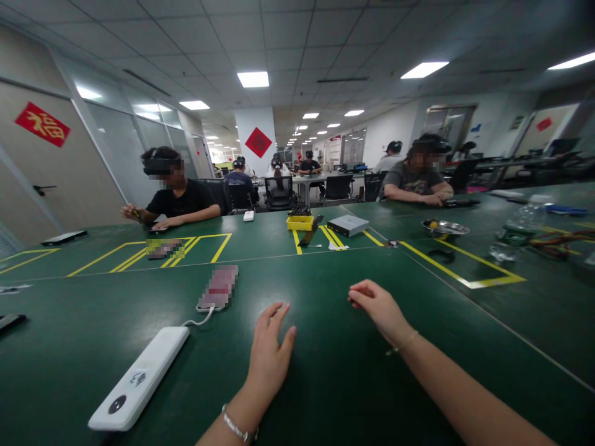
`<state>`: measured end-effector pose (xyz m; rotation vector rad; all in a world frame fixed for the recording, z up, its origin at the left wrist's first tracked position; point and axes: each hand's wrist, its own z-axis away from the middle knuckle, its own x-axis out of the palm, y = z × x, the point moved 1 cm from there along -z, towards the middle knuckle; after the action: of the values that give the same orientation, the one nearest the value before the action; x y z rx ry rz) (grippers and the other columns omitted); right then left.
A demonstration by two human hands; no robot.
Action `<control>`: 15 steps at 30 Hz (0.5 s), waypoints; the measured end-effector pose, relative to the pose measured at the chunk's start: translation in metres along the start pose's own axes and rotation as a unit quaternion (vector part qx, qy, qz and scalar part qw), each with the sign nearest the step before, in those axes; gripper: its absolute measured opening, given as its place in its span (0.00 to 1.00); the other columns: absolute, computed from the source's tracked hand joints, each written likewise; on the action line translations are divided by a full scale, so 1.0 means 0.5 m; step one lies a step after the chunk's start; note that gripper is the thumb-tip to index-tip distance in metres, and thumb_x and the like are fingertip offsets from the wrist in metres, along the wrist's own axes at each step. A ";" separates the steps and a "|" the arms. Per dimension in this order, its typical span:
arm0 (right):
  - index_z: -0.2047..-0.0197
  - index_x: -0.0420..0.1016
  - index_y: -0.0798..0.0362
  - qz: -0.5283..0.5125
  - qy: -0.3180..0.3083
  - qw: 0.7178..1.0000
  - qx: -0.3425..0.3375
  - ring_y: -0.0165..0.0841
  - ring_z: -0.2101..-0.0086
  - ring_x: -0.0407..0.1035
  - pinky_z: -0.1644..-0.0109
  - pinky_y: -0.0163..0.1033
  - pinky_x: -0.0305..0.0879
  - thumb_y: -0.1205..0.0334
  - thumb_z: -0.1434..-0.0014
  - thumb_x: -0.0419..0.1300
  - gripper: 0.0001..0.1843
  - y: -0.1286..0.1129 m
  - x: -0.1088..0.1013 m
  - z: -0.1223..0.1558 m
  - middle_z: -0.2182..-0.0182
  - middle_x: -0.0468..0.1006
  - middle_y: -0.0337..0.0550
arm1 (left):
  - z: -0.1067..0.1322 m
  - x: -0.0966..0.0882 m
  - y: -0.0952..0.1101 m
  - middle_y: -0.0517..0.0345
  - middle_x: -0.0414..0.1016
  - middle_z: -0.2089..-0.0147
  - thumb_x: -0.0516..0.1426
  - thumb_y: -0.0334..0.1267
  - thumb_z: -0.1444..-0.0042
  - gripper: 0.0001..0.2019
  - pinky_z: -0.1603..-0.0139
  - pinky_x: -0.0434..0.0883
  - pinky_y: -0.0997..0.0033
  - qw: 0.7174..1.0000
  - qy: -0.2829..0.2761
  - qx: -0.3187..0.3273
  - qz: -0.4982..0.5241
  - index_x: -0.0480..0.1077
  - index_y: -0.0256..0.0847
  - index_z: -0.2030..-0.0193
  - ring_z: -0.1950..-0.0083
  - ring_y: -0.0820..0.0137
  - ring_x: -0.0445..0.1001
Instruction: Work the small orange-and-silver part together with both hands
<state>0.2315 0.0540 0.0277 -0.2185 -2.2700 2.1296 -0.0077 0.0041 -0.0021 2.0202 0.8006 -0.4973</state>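
Observation:
My left hand [271, 353] is just above the dark green tabletop [320, 378] with its fingers apart and nothing in it. To its right, my right hand [374, 303] has its fingers curled in toward the thumb, and no object shows in them. Nearest to my left hand is a phone [219, 288], lying on the table with its screen blurred. A white cable [201, 320] joins it to a long white power bank [142, 378] at the lower left.
Yellow tape [493, 284] outlines areas on the table. Farther off are a yellow tray [300, 223], a grey box [348, 225], a metal bowl [453, 229] and a plastic bottle [523, 223]. One person [179, 198] sits across on the left, another [418, 176] on the right.

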 end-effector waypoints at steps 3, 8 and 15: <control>0.72 0.69 0.55 0.361 0.149 0.919 -0.063 0.33 0.71 0.63 0.66 0.40 0.56 0.62 0.56 0.58 0.06 0.018 -0.151 -0.058 0.73 0.69 0.45 | -0.002 0.013 -0.027 0.53 0.64 0.49 0.52 0.34 0.50 0.18 0.47 0.59 0.55 0.999 -0.010 -0.040 0.004 0.63 0.46 0.50 0.47 0.63 0.61; 0.66 0.73 0.60 0.534 0.228 0.812 0.061 0.40 0.66 0.64 0.70 0.41 0.53 0.63 0.53 0.53 0.12 0.082 -0.362 -0.081 0.63 0.67 0.61 | -0.001 0.025 -0.046 0.53 0.64 0.49 0.52 0.35 0.51 0.18 0.46 0.59 0.55 0.997 -0.045 -0.068 0.010 0.64 0.44 0.51 0.46 0.63 0.62; 0.61 0.75 0.56 0.482 0.274 0.807 0.204 0.52 0.58 0.61 0.71 0.47 0.50 0.64 0.59 0.57 0.18 0.114 -0.439 -0.047 0.61 0.66 0.67 | 0.001 0.017 -0.045 0.52 0.65 0.48 0.52 0.36 0.51 0.18 0.46 0.59 0.55 0.996 -0.051 -0.071 -0.004 0.65 0.43 0.51 0.46 0.62 0.61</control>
<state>0.4564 0.0549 -0.0099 -1.9979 -1.3853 2.3121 -0.0176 0.0160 -0.0208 1.8459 0.7606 -0.5281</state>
